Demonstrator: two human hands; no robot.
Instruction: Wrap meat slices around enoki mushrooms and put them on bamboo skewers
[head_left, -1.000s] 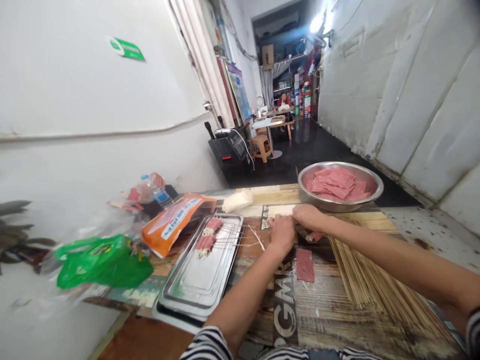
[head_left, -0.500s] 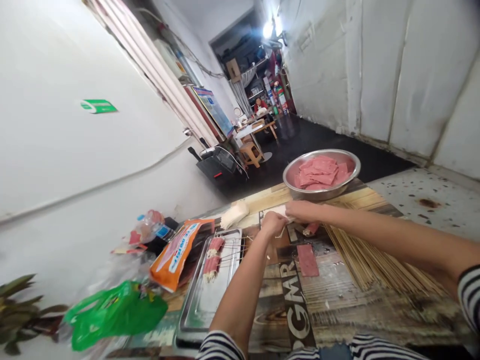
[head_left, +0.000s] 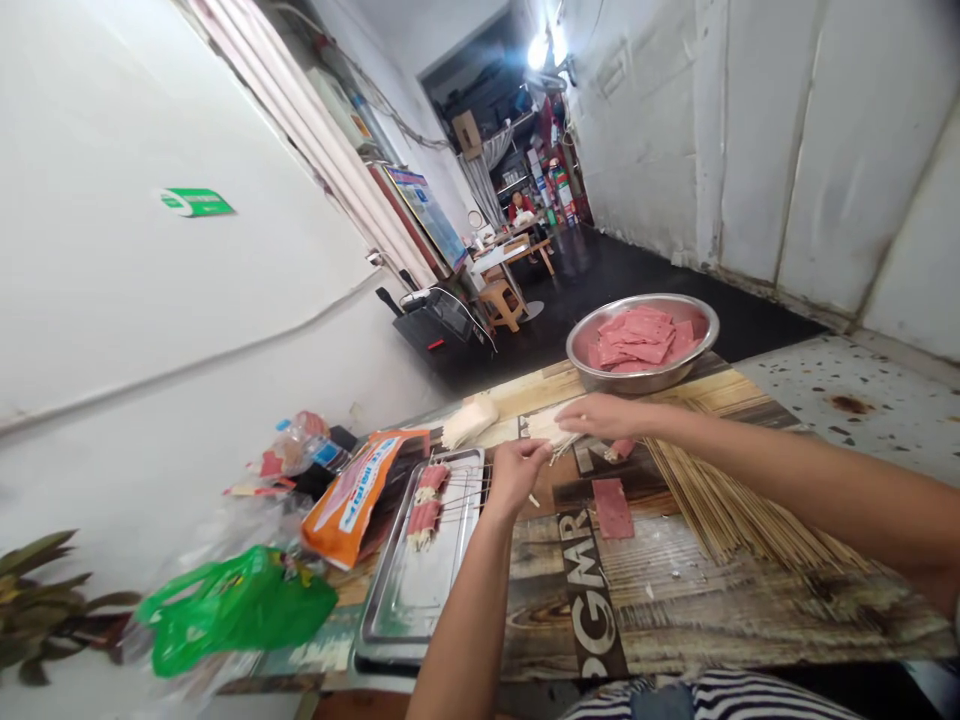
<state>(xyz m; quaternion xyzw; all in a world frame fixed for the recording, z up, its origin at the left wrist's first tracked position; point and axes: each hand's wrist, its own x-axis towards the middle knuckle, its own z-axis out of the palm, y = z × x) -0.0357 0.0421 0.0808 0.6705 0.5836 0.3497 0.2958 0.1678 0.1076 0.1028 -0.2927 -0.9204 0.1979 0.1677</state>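
My right hand (head_left: pixel 604 415) reaches over the table and pinches a small bunch of pale enoki strands (head_left: pixel 551 428) from the pile beside it. My left hand (head_left: pixel 517 470) is curled, fingers loosely closed, just right of the steel tray (head_left: pixel 405 600); whether it holds anything I cannot make out. Two rolled meat skewers (head_left: pixel 426 500) lie on that tray. A flat pink meat slice (head_left: pixel 613 507) lies on the tabletop below my right hand. A heap of bamboo skewers (head_left: pixel 735 510) spreads under my right forearm.
A steel bowl (head_left: pixel 643 375) of pink meat slices stands at the table's far edge. An orange packet (head_left: pixel 352 495), a green plastic bag (head_left: pixel 236 610) and a bottle (head_left: pixel 311 450) crowd the left side. A white bundle (head_left: pixel 469 420) lies behind the tray. A person sits far down the corridor.
My left hand has drawn back toward the tray, away from my right hand. My right hand has shifted slightly toward the enoki pile. The camera tilted after the first frame.
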